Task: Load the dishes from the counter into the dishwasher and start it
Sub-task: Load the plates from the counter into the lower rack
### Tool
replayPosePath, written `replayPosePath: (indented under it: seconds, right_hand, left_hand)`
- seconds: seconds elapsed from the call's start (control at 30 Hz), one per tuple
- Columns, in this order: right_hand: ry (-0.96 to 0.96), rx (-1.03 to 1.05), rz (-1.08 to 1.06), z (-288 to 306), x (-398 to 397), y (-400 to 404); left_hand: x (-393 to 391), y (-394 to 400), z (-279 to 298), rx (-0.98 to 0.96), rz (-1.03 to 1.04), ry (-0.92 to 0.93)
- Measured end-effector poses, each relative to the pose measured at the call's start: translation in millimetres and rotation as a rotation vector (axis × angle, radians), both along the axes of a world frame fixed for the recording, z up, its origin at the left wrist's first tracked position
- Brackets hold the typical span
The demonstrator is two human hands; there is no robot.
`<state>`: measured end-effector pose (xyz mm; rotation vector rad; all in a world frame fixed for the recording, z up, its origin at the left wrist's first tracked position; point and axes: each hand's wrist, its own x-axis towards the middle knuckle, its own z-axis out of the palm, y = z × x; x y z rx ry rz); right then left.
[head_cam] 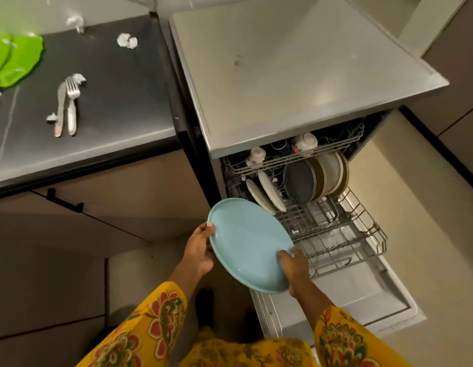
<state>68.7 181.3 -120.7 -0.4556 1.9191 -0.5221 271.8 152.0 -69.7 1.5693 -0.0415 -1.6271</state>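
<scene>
Hands gripped opposite rims of a blue plate [250,245], left hand [199,250] and right hand [293,266], tilted just before the lower rack [336,229].

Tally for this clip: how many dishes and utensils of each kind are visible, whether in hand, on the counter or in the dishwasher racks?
Plates in hand: 1, the blue plate, held by the left hand and right hand
Green plates on the counter: 2
Cutlery on the counter: 2, knife and fork
White plates in the lower rack: 2
Dark and rimmed plates there: about 4; they overlap
Cups in the upper rack: about 3
Total: about 14
</scene>
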Motion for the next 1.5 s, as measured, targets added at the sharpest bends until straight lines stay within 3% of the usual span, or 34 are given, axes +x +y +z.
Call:
replayPosePath:
  seconds: [0.2,0.33,0.47,0.7,0.83,0.93,1.1,1.5]
  right_hand:
    - [-0.090,0.061,0.205,-32,26,-9]
    - [-0.134,-0.055,0.371,-38,46,-20]
    - [-0.015,-0.183,0.640,-41,61,-33]
    - [0.369,-0.134,1.031,-92,69,-66]
    - [0.517,-0.083,1.086,-117,73,-91]
    - [0.611,-0.222,1.038,-135,75,-104]
    - [0.619,-0.323,0.988,-149,77,-132]
    - [0.645,-0.233,1.029,-158,94,-156]
  left_hand:
    - [-8,-23,-41,0.038,0.028,-0.010]
    - [-14,-41,-65,0.058,0.005,0.008]
    - [-21,-60,-81,0.067,-0.042,0.026]
    - [-26,-99,-116,0.036,-0.116,0.024]
    - [-26,-118,-131,0.028,-0.099,0.058]
    - [-25,-134,-138,0.014,-0.096,0.098]
    - [-24,-149,-152,0.008,-0.100,0.068]
    - [-1,-96,-175,0.214,0.047,0.090]
